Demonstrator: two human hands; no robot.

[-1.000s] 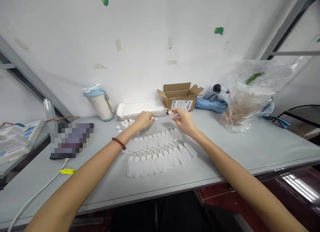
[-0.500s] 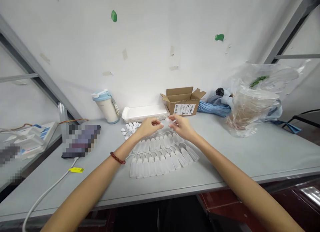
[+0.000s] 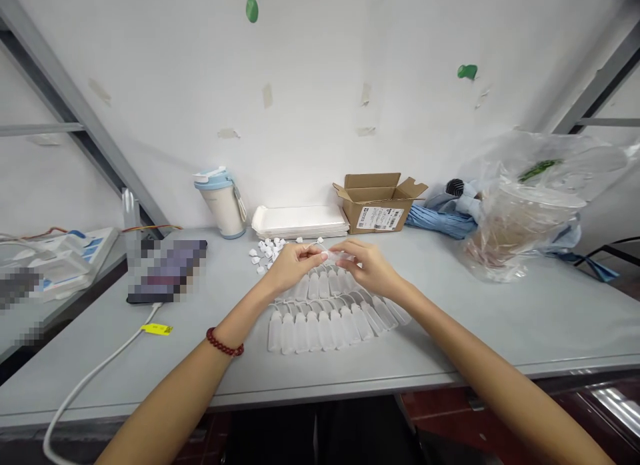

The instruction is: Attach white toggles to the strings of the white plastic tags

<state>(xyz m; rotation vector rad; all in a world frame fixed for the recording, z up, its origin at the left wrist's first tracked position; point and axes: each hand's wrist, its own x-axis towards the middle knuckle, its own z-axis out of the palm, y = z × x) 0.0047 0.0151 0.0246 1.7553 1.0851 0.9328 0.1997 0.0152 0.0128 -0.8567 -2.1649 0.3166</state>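
Observation:
Both my hands meet above the rows at the middle of the desk. My right hand [image 3: 364, 261] is closed around a small translucent plastic sleeve [image 3: 341, 257]. My left hand [image 3: 299, 265] pinches at the sleeve's left end, where a thin white cord seems to be; the fingers hide the exact grip. Beneath and in front of my hands, similar translucent sleeves [image 3: 325, 328] with white cord loops lie side by side in two rows. Small white plastic pieces [image 3: 265, 253] are heaped beyond my left hand, partly hidden by it.
At the back stand a white and blue tumbler [image 3: 223, 208], a stack of white trays [image 3: 303, 221] and an open cardboard box [image 3: 380, 208]. Blue cloth [image 3: 440, 221] and a plastic-bagged container [image 3: 530, 218] are right. A blurred phone-like device [image 3: 173, 271] with a white cable [image 3: 100, 368] lies left.
My hands have come closer together at the sleeve, and the cord stretched between them is less visible. The whole view has shifted slightly as the head moved.

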